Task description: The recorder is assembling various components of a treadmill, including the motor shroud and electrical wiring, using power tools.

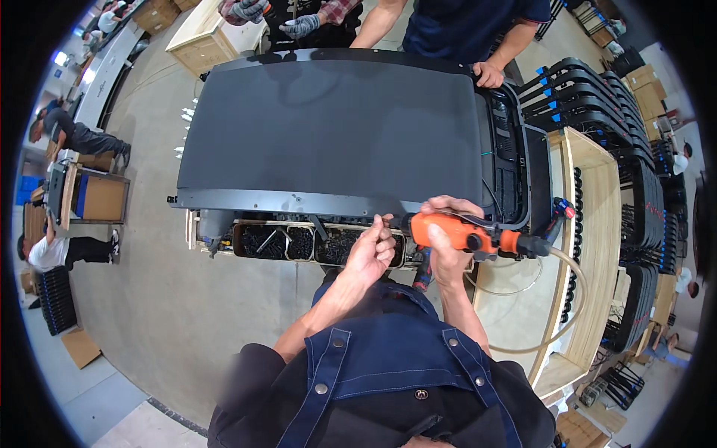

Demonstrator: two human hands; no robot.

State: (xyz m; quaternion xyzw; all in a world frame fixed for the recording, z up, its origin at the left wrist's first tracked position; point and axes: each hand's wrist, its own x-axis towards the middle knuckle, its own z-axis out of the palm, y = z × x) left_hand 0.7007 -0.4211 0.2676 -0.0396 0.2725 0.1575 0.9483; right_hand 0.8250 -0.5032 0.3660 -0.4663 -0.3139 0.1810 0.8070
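Note:
My right hand (447,250) is wrapped round an orange pneumatic screwdriver (467,233), its nose pointing left and a clear air hose (579,291) trailing from its rear. In front of the nose, my left hand (370,252) is closed, thumb and fingertips pinched together. Whatever small piece they hold is too small to make out. Both hands are at the near side rail (299,201) of a treadmill deck with a dark grey belt (328,138). Below that rail, bins of dark screws (301,243) stand within reach of my left hand.
Across the deck, a co-worker's hand (489,75) rests on its far right corner; another person's gloved hands (300,27) are at the far left. A wooden crate (594,179) stands right, beside stacked black frames (590,93). A second power tool (423,270) hangs below the screwdriver.

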